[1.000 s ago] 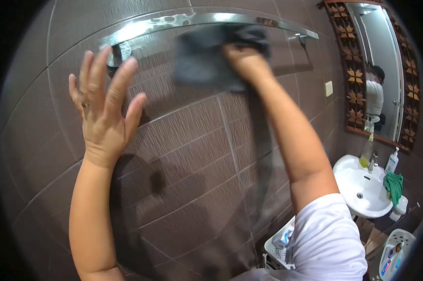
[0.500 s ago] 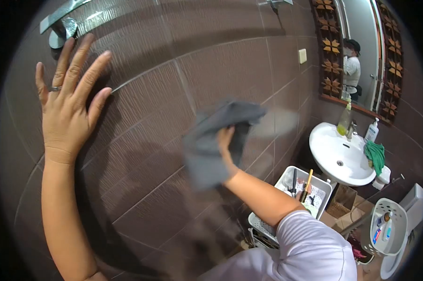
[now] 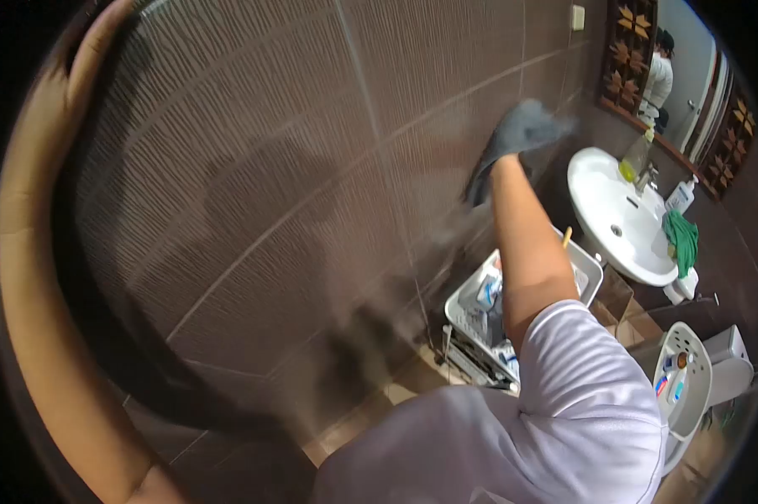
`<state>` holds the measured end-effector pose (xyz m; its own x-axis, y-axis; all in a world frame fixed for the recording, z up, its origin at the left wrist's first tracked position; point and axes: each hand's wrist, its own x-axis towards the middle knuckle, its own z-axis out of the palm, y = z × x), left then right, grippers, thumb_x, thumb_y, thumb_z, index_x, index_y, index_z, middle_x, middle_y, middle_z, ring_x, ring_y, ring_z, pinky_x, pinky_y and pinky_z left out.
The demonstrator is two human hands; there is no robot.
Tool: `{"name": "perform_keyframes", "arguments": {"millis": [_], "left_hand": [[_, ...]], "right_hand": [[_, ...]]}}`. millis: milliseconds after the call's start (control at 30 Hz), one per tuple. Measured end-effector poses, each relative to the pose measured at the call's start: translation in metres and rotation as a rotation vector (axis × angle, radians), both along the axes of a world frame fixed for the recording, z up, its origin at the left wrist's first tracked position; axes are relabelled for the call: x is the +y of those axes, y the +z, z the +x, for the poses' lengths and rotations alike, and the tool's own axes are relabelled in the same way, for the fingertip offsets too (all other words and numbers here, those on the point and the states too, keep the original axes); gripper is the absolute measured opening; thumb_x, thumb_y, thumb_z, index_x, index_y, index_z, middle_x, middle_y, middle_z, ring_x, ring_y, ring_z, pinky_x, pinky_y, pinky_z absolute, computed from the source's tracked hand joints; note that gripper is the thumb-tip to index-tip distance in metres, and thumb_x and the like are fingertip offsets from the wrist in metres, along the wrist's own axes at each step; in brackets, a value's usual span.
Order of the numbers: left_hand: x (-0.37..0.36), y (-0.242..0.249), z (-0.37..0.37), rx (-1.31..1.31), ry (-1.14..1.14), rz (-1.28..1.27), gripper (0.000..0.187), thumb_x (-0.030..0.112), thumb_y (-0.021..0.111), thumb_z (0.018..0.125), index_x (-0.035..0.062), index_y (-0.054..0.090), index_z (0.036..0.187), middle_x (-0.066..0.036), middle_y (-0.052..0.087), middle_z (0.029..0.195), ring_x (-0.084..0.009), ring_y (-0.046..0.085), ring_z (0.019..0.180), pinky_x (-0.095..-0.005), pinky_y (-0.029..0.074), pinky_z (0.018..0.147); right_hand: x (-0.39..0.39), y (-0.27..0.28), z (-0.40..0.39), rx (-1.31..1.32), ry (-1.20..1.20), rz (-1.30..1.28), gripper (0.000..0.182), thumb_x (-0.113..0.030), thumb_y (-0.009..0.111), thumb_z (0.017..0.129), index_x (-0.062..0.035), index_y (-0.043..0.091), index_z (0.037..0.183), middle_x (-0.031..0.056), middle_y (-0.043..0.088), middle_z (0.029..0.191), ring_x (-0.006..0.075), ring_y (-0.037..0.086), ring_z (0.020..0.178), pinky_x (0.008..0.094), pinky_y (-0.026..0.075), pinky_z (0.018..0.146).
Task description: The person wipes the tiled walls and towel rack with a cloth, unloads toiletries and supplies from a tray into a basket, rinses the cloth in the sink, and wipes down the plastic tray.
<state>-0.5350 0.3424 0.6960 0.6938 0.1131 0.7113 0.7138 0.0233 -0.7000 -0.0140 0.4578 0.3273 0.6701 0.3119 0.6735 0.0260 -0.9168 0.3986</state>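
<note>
A grey cloth [image 3: 526, 128], slightly blurred, is pressed to the brown tiled wall [image 3: 312, 109] near the room's corner. My right hand [image 3: 506, 163] has hold of it, and most of its fingers are covered by the fabric. At the upper left edge of the view, my left hand [image 3: 49, 105] rests against the wall with the thumb stretched out. Its other fingers are mostly cut off by the frame.
Below my right arm stands a white basket cart [image 3: 593, 269] with toiletries. A white sink [image 3: 584, 197] holds soap bottles and a green cloth [image 3: 681, 238] at its rim. A framed mirror [image 3: 685, 76] hangs above, and another perforated basket [image 3: 702, 370] sits at lower right.
My right hand has carried the grey cloth right and upward along the wall. The view has shifted, so my left hand now sits at the frame's upper left edge.
</note>
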Motion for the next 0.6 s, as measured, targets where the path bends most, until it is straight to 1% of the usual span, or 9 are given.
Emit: {"name": "perform_keyframes", "arguments": {"millis": [33, 100, 167, 367, 400, 467, 500, 567, 600], "left_hand": [[0.002, -0.003, -0.001, 0.000, -0.010, -0.012, 0.042, 0.035, 0.041, 0.088, 0.0192, 0.041, 0.127, -0.013, 0.045, 0.126, -0.0280, 0.041, 0.119, -0.0396, 0.030, 0.101], [0.009, -0.003, -0.004, -0.007, -0.018, -0.041, 0.041, 0.033, 0.041, 0.089, 0.0162, 0.042, 0.126, -0.014, 0.045, 0.125, -0.0284, 0.042, 0.118, -0.0394, 0.030, 0.101], [0.010, -0.007, -0.009, -0.015, -0.036, -0.065, 0.040, 0.031, 0.040, 0.089, 0.0131, 0.042, 0.124, -0.016, 0.046, 0.124, -0.0288, 0.042, 0.117, -0.0391, 0.030, 0.101], [0.007, -0.020, -0.023, -0.048, -0.131, -0.128, 0.038, 0.025, 0.037, 0.090, 0.0038, 0.045, 0.120, -0.019, 0.048, 0.120, -0.0299, 0.044, 0.116, -0.0384, 0.030, 0.100], [0.004, -0.022, -0.024, -0.053, -0.159, -0.131, 0.037, 0.024, 0.037, 0.090, 0.0023, 0.045, 0.119, -0.020, 0.048, 0.120, -0.0301, 0.044, 0.115, -0.0383, 0.030, 0.100], [-0.009, -0.031, -0.030, -0.063, -0.261, -0.143, 0.037, 0.022, 0.036, 0.090, -0.0008, 0.046, 0.117, -0.021, 0.049, 0.119, -0.0305, 0.045, 0.115, -0.0380, 0.030, 0.100], [-0.018, -0.037, -0.033, -0.081, -0.338, -0.157, 0.037, 0.021, 0.035, 0.090, -0.0023, 0.047, 0.117, -0.021, 0.049, 0.118, -0.0307, 0.045, 0.114, -0.0379, 0.030, 0.100], [-0.044, -0.066, -0.033, -0.106, -0.570, -0.268, 0.037, 0.019, 0.035, 0.090, -0.0054, 0.048, 0.115, -0.023, 0.050, 0.117, -0.0310, 0.046, 0.114, -0.0377, 0.030, 0.100], [-0.053, -0.092, -0.041, -0.144, -0.753, -0.422, 0.037, 0.018, 0.034, 0.091, -0.0069, 0.048, 0.114, -0.023, 0.050, 0.116, -0.0312, 0.046, 0.114, -0.0376, 0.030, 0.100]], "right_hand": [[0.037, -0.063, 0.035, 0.005, 0.014, 0.243, 0.033, -0.028, 0.051, 0.079, -0.0030, 0.056, 0.101, 0.0104, 0.058, 0.096, 0.0261, 0.058, 0.081, 0.0549, 0.041, 0.083], [-0.035, -0.054, -0.086, 0.159, 0.013, 0.464, 0.017, -0.018, 0.053, 0.074, -0.0048, 0.061, 0.081, 0.0059, 0.058, 0.072, 0.0192, 0.054, 0.050, 0.0492, 0.050, 0.063], [-0.078, -0.064, -0.144, 0.604, 0.207, 0.063, 0.017, -0.014, 0.048, 0.077, -0.0032, 0.060, 0.083, 0.0057, 0.057, 0.072, 0.0166, 0.051, 0.045, 0.0403, 0.051, 0.055], [-0.141, -0.112, -0.324, 0.363, 0.097, -0.463, 0.020, -0.005, 0.042, 0.080, -0.0045, 0.057, 0.095, 0.0063, 0.056, 0.082, 0.0166, 0.054, 0.076, 0.0322, 0.045, 0.069], [-0.150, -0.110, -0.345, 0.366, 0.100, -0.468, 0.020, -0.005, 0.042, 0.080, -0.0045, 0.057, 0.095, 0.0063, 0.056, 0.082, 0.0166, 0.054, 0.076, 0.0322, 0.045, 0.069], [-0.162, -0.102, -0.373, 0.249, 0.183, -0.650, 0.024, -0.014, 0.048, 0.075, -0.0092, 0.056, 0.097, 0.0089, 0.051, 0.090, 0.0218, 0.050, 0.090, 0.0358, 0.041, 0.076], [-0.151, -0.105, -0.362, 0.250, 0.187, -0.656, 0.024, -0.014, 0.048, 0.075, -0.0092, 0.056, 0.097, 0.0089, 0.051, 0.090, 0.0218, 0.050, 0.090, 0.0358, 0.041, 0.076], [-0.118, -0.088, -0.309, 0.419, 0.355, 0.043, 0.017, -0.006, 0.038, 0.083, -0.0075, 0.055, 0.084, 0.0060, 0.054, 0.084, 0.0153, 0.053, 0.079, 0.0276, 0.044, 0.067], [-0.117, -0.069, -0.275, 0.692, 0.524, 0.039, 0.032, -0.017, 0.036, 0.089, -0.0026, 0.043, 0.117, 0.0102, 0.053, 0.098, 0.0161, 0.051, 0.092, 0.0255, 0.042, 0.076]]}}
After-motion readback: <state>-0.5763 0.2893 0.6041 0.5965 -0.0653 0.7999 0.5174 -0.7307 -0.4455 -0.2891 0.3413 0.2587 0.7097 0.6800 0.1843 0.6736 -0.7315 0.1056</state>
